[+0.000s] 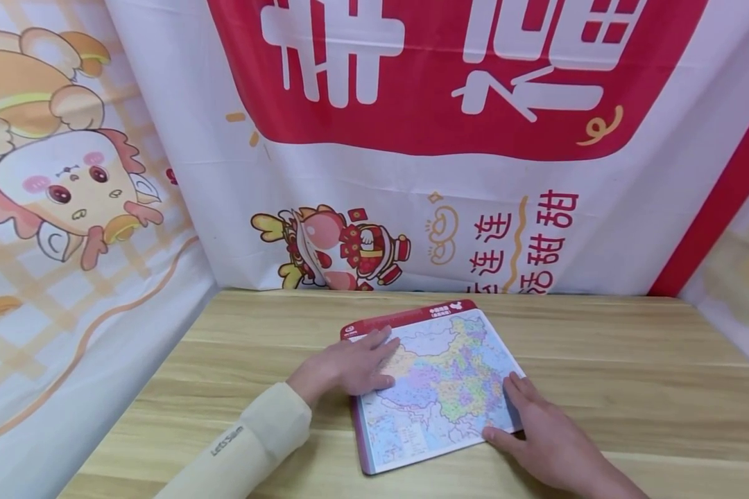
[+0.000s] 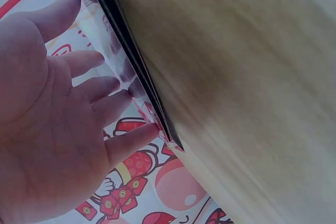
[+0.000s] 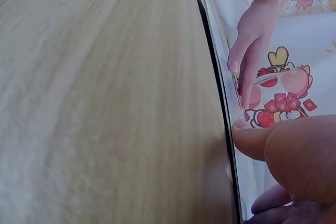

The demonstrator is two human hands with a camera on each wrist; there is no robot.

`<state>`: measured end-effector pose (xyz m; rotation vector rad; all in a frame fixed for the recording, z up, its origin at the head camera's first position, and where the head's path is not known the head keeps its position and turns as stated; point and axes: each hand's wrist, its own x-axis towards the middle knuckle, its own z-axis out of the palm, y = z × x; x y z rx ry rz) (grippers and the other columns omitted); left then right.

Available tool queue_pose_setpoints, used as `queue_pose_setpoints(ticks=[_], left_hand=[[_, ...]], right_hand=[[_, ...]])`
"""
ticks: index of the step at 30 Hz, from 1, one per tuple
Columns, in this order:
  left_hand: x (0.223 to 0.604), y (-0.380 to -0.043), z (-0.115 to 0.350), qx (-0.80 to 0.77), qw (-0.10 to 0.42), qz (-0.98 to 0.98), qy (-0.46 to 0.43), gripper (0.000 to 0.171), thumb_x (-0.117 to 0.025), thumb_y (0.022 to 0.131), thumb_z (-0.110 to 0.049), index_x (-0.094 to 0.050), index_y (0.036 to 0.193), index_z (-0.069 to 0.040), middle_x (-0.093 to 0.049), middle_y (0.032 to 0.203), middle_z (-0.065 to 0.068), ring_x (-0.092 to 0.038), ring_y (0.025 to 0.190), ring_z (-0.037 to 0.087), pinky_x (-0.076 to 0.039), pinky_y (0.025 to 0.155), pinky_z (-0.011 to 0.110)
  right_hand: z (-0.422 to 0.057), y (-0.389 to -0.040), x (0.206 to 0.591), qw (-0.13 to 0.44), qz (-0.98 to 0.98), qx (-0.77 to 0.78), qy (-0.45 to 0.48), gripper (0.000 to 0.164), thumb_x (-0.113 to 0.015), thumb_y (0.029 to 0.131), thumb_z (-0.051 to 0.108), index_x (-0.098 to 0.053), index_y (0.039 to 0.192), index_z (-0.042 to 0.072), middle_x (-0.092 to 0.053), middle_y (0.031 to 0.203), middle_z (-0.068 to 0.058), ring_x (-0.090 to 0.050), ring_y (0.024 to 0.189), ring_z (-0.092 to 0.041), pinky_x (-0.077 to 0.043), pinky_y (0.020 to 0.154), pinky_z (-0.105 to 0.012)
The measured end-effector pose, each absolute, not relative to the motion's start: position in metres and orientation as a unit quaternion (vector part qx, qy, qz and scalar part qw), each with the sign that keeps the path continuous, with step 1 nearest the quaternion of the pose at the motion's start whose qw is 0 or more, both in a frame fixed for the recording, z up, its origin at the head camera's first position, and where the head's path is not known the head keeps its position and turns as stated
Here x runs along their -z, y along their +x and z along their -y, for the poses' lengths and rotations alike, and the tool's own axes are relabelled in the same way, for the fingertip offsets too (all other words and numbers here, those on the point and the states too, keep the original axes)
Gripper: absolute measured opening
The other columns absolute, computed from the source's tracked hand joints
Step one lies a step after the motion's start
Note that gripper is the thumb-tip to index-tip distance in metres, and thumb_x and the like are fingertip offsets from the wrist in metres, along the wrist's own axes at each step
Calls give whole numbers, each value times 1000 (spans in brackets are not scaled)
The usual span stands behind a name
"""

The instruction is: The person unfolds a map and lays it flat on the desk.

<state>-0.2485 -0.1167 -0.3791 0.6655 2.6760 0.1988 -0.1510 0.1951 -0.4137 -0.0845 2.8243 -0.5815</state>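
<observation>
A flat map board (image 1: 433, 378) with a red top strip and a pastel-coloured map of China lies slightly turned on the table. Along its left side a purple edge (image 1: 363, 443) sticks out, and the left wrist view shows thin dark layers (image 2: 134, 56) at the rim. My left hand (image 1: 357, 364) rests on the board's upper left part, fingers straight and spread. At the lower right corner, my right hand (image 1: 546, 433) touches the board, its thumb (image 3: 252, 141) on the surface by the near edge and its fingers along the right edge.
The board lies on a wood-grain table (image 1: 237, 346). Behind it hangs a white cloth (image 1: 206, 166) with red lettering and cartoon figures. Another printed cloth (image 1: 44, 291) hangs on the left, and a pale one (image 1: 736, 277) on the right.
</observation>
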Motion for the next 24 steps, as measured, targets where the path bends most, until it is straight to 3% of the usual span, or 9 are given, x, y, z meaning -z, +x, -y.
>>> queue_pose_setpoints(ticks=[10,24], left_hand=[[381,-245,121,-55,195,-948,244,83,-62,102,-55,-25,170,-29,-14,181,-2,-10,169,26,-25,133,60],[384,-236,128,-44,183,-950,249,84,-62,101,-57,-26,170,-28,-17,181,0,-15,168,27,-30,131,61]], right_hand=[[-198,-155,417,129,-969,207,-30,112,-70,90,72,-34,163,-5,-23,173,-30,-27,157,-54,-33,121,-73],[-205,-162,417,112,-968,219,-41,107,-74,90,64,-36,163,-3,-24,172,-31,-31,152,-60,-34,118,-76]])
